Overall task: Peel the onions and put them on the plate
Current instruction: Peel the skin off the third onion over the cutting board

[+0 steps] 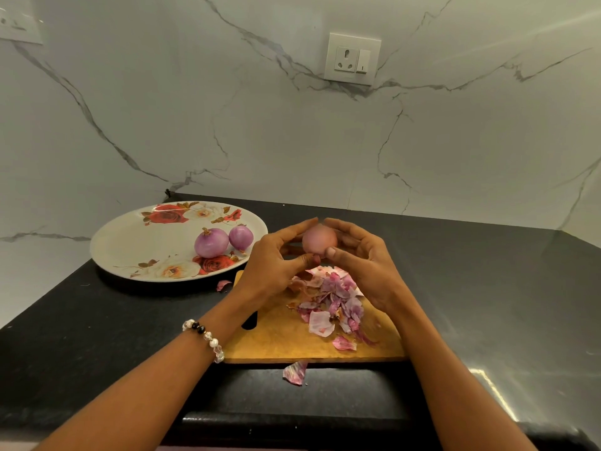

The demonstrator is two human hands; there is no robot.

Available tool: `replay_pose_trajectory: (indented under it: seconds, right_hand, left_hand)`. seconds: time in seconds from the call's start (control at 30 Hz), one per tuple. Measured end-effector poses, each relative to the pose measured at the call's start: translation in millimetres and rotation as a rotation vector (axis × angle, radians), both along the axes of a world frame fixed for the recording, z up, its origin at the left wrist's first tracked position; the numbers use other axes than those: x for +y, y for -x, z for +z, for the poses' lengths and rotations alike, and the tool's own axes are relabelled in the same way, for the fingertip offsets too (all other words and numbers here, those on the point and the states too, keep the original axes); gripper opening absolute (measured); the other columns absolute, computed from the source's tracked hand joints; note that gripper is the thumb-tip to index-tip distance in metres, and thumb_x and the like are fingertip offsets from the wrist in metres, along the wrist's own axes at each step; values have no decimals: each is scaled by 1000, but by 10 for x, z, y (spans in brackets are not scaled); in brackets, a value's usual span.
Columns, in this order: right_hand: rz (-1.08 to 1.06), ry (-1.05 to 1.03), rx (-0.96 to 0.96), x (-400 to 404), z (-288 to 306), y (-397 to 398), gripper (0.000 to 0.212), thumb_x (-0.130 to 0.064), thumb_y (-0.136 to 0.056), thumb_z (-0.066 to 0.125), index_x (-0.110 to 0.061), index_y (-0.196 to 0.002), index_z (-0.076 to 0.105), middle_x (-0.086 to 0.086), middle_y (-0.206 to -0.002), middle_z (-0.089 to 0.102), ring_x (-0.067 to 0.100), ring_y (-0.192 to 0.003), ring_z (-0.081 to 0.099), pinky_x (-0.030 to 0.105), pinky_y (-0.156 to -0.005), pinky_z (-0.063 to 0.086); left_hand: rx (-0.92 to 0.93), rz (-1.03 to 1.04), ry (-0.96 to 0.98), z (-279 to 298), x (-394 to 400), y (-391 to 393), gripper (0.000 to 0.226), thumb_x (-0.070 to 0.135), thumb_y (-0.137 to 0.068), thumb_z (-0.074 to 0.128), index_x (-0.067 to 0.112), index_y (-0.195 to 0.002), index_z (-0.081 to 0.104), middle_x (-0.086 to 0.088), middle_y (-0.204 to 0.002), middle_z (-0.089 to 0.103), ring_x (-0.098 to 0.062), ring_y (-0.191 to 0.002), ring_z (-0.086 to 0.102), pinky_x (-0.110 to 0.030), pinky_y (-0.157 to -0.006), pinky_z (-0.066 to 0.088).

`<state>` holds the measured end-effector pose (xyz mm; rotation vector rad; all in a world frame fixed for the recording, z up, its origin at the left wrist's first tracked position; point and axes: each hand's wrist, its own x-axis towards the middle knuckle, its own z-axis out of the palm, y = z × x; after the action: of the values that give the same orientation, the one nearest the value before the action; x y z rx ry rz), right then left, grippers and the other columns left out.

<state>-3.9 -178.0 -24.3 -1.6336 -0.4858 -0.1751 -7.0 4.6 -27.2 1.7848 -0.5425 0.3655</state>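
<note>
We hold one onion (319, 239) above the cutting board (286, 333), left hand (276, 258) and right hand (361, 255) both curled around it, thumbs at its underside. Loose peels (328, 304) lie on the board below. Two peeled onions (223, 241) rest on the floral plate (130, 242), left on the bench (97, 336).

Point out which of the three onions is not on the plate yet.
The onion held between the left hand and right hand above the cutting board; the other two sit on the floral plate.
</note>
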Motion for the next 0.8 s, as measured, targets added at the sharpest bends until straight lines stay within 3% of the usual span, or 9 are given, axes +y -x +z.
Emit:
replay_pose_trajectory:
  seconds: [0.1,0.33,0.47,0.6,0.67,0.8]
  right_hand:
    - [6,10,28,10,-2,8,40,-6,-92,64,-16,-130,59,7,-123,67,23,-113,66,38,-94,56]
    - [-55,115,-51,44,5,-14,32,-1,-95,59,-22,-118,64,1,-113,70,14,-107,68,24,-83,57]
    - [-54,79,-39,18,-11,-19,32,-2,-95,60,-17,-122,64,5,-116,70,20,-108,68,31,-88,58]
    - [-37,33,-38,-5,-6,-12,37,2,-93,59,-22,-120,67,6,-120,68,25,-110,67,42,-93,57]
    - [-38,40,-52,-10,0,-2,38,0,-88,63,-24,-118,68,2,-119,69,24,-110,66,43,-94,57]
    - [-56,131,-87,-5,5,8,40,-14,-78,67,-28,-115,69,-9,-113,70,19,-111,66,42,-95,56]
  left_hand:
    - [-5,42,-8,-37,4,-25,59,24,-76,78,28,-130,55,6,-120,64,-8,-107,61,-20,-87,52]
    - [-88,121,-69,-96,-14,-27,56,23,-73,81,25,-124,58,6,-116,66,-7,-100,63,-14,-80,53]
    - [-68,100,-71,-81,-6,-29,56,25,-75,79,24,-128,58,7,-118,65,-5,-102,62,-16,-84,52]
    - [119,31,101,-30,1,-19,54,28,-81,73,20,-131,56,7,-119,64,-8,-105,62,-24,-87,54]
    - [177,20,120,-23,-8,-16,45,26,-83,71,18,-126,61,4,-112,68,-12,-101,66,-28,-84,56]
    - [171,-1,77,-9,-12,5,34,16,-86,67,15,-120,64,4,-100,71,-8,-88,69,-19,-69,55]
